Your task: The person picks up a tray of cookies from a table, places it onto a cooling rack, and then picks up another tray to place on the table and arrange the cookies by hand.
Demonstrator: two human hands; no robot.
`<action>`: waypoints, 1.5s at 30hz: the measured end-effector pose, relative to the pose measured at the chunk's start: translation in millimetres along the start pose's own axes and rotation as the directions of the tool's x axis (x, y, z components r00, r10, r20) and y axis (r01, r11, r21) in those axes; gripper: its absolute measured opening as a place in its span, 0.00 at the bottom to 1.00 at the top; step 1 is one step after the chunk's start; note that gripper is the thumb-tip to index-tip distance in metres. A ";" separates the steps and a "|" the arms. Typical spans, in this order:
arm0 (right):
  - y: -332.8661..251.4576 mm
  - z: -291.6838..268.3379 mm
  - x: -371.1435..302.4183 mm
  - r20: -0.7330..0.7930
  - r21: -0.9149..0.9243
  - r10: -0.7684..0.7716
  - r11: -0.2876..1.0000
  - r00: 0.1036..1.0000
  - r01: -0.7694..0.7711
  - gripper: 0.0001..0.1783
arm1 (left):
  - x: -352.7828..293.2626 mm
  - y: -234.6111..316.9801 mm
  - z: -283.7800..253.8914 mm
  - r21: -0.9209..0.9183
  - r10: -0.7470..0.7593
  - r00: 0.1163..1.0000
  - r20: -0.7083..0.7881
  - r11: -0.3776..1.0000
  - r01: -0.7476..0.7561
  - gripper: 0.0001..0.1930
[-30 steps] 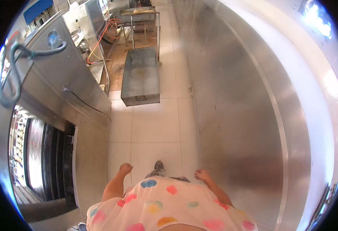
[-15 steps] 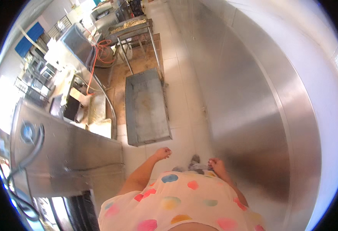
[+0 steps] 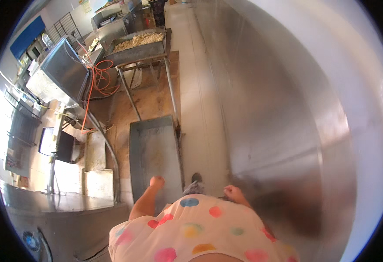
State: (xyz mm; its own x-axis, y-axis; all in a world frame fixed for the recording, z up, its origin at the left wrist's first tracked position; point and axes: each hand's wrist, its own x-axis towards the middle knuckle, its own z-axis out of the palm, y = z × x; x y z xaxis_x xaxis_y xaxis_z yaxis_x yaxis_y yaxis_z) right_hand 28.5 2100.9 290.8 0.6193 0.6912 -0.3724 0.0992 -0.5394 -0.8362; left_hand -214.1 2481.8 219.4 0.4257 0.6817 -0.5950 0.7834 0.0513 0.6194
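My left hand (image 3: 157, 182) hangs with its fingers curled in, holding nothing that I can see. It appears over a long grey metal tray (image 3: 154, 148) on the floor, apart from it. Loosely closed, my right hand (image 3: 234, 192) is at my right side, nearest the tall stainless steel panel (image 3: 270, 131); nothing shows in it. Between the hands, one dark shoe (image 3: 196, 177) is forward on the tiles. My apron (image 3: 200, 227) with coloured dots covers the lower middle.
Ahead, a metal stand (image 3: 172, 87) carries a deep tray (image 3: 135, 54) of pale crumbly food (image 3: 141, 40). An orange hose (image 3: 94, 83) loops beside it. Flat pans (image 3: 99, 185) lie left. A steel machine (image 3: 69, 218) stands near left. Far ahead is a person in dark clothes (image 3: 158, 12).
I have walked forward, so the floor tray and the stand now appear nearer. The steel machine has slid back toward the lower left. Both hands have swung slightly, still without anything visible in them.
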 end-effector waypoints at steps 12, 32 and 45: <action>-172.0 -75.2 325.1 0.242 0.048 0.002 0.999 0.970 -0.014 0.11 | 277.5 443.7 -140.5 -0.466 0.170 0.888 -0.428 0.800 -0.378 0.29; -475.5 -75.4 888.8 0.705 -0.150 -0.201 0.895 0.680 0.419 0.13 | 444.5 614.4 -267.5 -0.920 -0.388 0.835 -0.390 0.132 -0.368 0.12; -595.5 -11.1 1074.1 0.882 -0.220 0.080 0.941 0.465 0.256 0.13 | 504.8 606.6 -362.9 -0.800 -0.787 0.485 -0.382 0.018 -0.600 0.08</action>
State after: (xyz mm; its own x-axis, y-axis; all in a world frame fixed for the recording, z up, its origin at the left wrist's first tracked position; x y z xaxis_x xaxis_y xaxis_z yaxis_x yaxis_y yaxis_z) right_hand 643.2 3159.2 393.2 -0.3909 0.7025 -0.5947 0.4235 -0.4364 -0.7938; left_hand 311.8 3122.0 480.6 -0.5823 0.5692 -0.5804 -0.6034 0.1758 0.7778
